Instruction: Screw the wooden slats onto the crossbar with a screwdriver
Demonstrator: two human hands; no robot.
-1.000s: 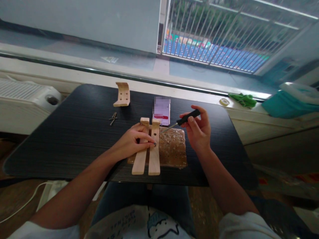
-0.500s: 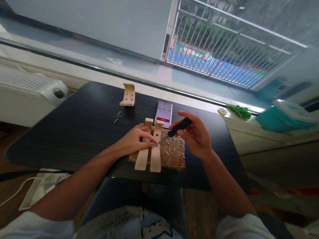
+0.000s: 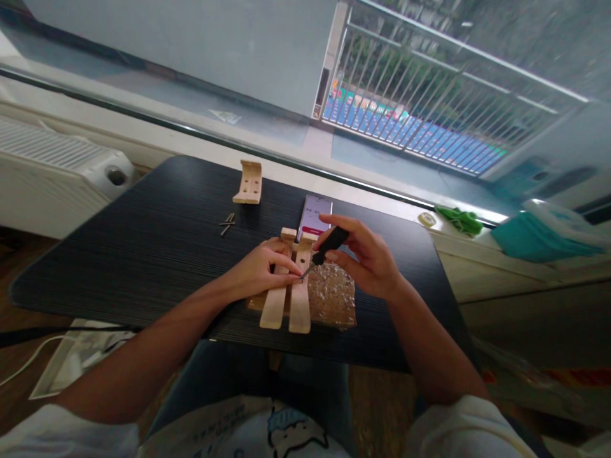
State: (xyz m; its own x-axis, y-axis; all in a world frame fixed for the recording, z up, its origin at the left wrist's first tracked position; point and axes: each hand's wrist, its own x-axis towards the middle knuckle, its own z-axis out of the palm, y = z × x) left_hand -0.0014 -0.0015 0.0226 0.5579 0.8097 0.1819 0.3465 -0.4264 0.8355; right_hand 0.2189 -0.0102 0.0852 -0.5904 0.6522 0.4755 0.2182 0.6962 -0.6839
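Two pale wooden pieces with hooked far ends, the left one (image 3: 273, 309) and the right one (image 3: 300, 308), lie side by side across a brown wrapped block (image 3: 334, 296). My left hand (image 3: 266, 267) rests over the left piece. Its thumb and finger pinch a small screw (image 3: 301, 279) at a hole in the right piece. A black-handled screwdriver (image 3: 333, 240) is gripped in my right hand (image 3: 370, 261), tilted, its tip meeting the screw head. Another dark hole shows farther up the right piece.
Several loose screws (image 3: 228, 224) lie on the dark table (image 3: 143, 254). Behind them stands a curved wooden bracket (image 3: 251, 183) with holes. A phone (image 3: 312, 213) lies beyond the block. Tape (image 3: 426, 219) and a green cloth (image 3: 458, 220) sit on the sill.
My right hand has moved left and tipped the screwdriver steeper over the screw, now partly covering the phone. My left hand keeps its pinch.
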